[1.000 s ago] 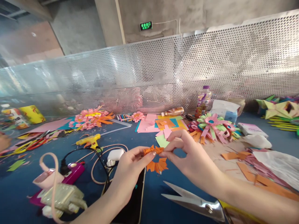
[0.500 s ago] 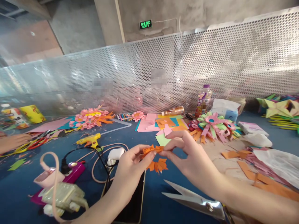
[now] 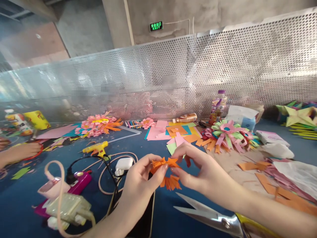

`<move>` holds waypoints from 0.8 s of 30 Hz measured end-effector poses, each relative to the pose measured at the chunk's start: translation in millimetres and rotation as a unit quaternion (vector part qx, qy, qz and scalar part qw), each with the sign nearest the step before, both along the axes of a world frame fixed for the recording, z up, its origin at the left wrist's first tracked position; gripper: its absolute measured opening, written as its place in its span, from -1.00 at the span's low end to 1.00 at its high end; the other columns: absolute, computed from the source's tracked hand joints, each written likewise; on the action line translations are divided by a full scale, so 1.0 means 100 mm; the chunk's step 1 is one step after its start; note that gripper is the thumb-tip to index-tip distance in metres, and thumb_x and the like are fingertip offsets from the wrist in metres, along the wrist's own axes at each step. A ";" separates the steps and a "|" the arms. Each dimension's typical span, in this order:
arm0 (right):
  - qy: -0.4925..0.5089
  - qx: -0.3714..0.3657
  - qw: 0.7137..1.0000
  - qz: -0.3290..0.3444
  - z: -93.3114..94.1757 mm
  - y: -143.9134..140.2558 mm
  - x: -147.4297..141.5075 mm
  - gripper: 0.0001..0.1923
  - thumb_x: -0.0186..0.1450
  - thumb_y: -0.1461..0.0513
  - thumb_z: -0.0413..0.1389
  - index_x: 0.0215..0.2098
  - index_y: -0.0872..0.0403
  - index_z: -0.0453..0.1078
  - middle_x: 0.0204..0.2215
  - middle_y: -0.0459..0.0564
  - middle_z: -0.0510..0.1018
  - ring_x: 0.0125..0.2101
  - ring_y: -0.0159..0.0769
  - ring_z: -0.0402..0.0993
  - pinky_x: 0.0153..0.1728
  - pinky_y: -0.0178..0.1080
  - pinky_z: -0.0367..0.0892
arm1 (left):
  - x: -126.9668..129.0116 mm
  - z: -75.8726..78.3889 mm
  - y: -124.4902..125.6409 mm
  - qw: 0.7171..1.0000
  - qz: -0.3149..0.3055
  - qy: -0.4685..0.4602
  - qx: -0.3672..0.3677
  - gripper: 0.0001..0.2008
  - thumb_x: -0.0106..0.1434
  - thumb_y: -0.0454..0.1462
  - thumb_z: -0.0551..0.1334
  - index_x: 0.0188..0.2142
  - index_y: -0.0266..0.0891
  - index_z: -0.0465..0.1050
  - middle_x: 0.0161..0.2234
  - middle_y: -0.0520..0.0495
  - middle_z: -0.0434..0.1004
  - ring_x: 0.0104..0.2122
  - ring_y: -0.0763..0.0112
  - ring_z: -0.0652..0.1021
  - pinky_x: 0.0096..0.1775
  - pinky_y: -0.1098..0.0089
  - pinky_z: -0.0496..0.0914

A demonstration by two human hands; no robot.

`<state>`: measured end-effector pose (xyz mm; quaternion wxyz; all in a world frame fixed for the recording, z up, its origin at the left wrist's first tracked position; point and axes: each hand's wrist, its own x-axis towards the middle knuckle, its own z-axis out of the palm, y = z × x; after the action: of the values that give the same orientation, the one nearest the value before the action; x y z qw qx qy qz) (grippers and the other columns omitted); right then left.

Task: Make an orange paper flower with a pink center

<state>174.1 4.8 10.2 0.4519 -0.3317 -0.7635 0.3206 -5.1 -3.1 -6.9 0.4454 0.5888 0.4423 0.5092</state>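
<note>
Blue table [image 3: 29,198], heavily cluttered. Open scissors [image 3: 208,216] lie just below your right wrist, blades pointing left. A dark phone [image 3: 142,221] sits under your left forearm. Left of that: tangled cables, a white charger [image 3: 123,164], a magenta power strip [image 3: 79,181], a yellow glue gun [image 3: 96,148]. Far side: coloured paper sheets [image 3: 173,132], a finished pink-and-green paper flower [image 3: 226,132], a drink bottle [image 3: 218,106] against the perforated metal screen [image 3: 173,66]. Another person's hand [image 3: 17,151] rests at the far left edge, near red-handled scissors.

Your left hand [image 3: 138,180] and right hand [image 3: 201,168] meet above the table, both pinched shut on the orange fringed paper strip [image 3: 166,170]. Its upper part is clamped between the fingertips of both hands; the cut fringe hangs free below, clear of the table.
</note>
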 end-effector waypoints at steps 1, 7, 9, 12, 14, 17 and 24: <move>0.005 0.014 1.000 0.008 0.01 -0.01 0.00 -0.90 0.20 0.33 0.10 -0.30 0.06 0.31 -0.38 -0.15 0.35 -0.36 -0.42 0.27 -0.32 -0.34 0.23 | 0.00 0.01 -0.02 1.000 -0.008 0.009 0.004 -0.86 0.16 -0.18 0.27 -0.32 -0.16 0.43 -0.37 0.04 0.45 -0.32 0.41 0.47 -0.28 0.49 0.37; 0.018 0.118 0.993 0.023 0.02 -0.04 0.00 -0.87 0.15 0.43 0.07 -0.38 0.11 0.29 -0.41 -0.12 0.32 -0.37 -0.45 0.27 -0.33 -0.37 0.24 | -0.01 0.03 -0.08 0.995 -0.040 0.048 0.083 -0.97 0.19 -0.27 0.23 -0.36 -0.14 0.38 -0.39 0.06 0.35 -0.36 0.45 0.42 -0.32 0.49 0.34; 0.018 0.142 0.989 0.024 0.01 -0.05 0.00 -0.86 0.14 0.44 0.07 -0.37 0.12 0.29 -0.40 -0.11 0.32 -0.37 -0.45 0.27 -0.33 -0.38 0.26 | 0.00 0.04 -0.10 0.993 -0.038 0.056 0.101 -0.98 0.19 -0.30 0.22 -0.35 -0.14 0.39 -0.38 0.05 0.36 -0.36 0.44 0.42 -0.31 0.47 0.34; 0.020 0.164 0.986 0.012 0.02 -0.09 -0.01 -0.85 0.13 0.45 0.06 -0.38 0.12 0.29 -0.41 -0.10 0.33 -0.37 -0.45 0.29 -0.35 -0.38 0.28 | 0.02 0.06 -0.12 0.992 -0.028 0.048 0.114 -0.98 0.16 -0.31 0.23 -0.38 -0.15 0.41 -0.38 0.00 0.39 -0.36 0.38 0.43 -0.31 0.42 0.35; 0.019 0.182 0.983 0.006 0.04 -0.14 -0.01 -0.84 0.13 0.46 0.05 -0.37 0.11 0.29 -0.41 -0.09 0.34 -0.38 -0.44 0.30 -0.37 -0.39 0.30 | 0.03 0.09 -0.15 0.992 -0.028 0.019 0.119 -0.98 0.12 -0.29 0.27 -0.42 -0.14 0.44 -0.41 -0.02 0.40 -0.36 0.33 0.43 -0.31 0.39 0.36; 0.015 0.228 0.973 -0.010 0.10 -0.23 0.01 -0.81 0.12 0.47 0.06 -0.34 0.11 0.31 -0.41 -0.07 0.36 -0.39 -0.42 0.32 -0.39 -0.37 0.33 | 0.05 0.15 -0.18 0.988 -0.020 -0.058 0.138 -0.86 0.10 -0.12 0.27 -0.43 -0.11 0.52 -0.42 -0.08 0.41 -0.34 0.24 0.42 -0.30 0.33 0.37; -0.037 0.394 0.918 0.038 0.18 -0.35 0.05 -0.90 0.25 0.34 0.07 -0.41 0.03 0.31 -0.54 -0.11 0.40 -0.50 -0.40 0.36 -0.46 -0.35 0.37 | 0.02 0.14 -0.04 0.975 0.013 -0.208 0.076 -0.71 0.21 -0.12 0.11 -0.44 -0.17 0.54 -0.42 -0.07 0.46 -0.33 0.29 0.43 -0.19 0.33 0.35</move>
<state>179.6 -29.9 27.9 0.5049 -0.1089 -0.8563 -0.0013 -2.7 -7.5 7.1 0.4749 0.4965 0.3076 0.6583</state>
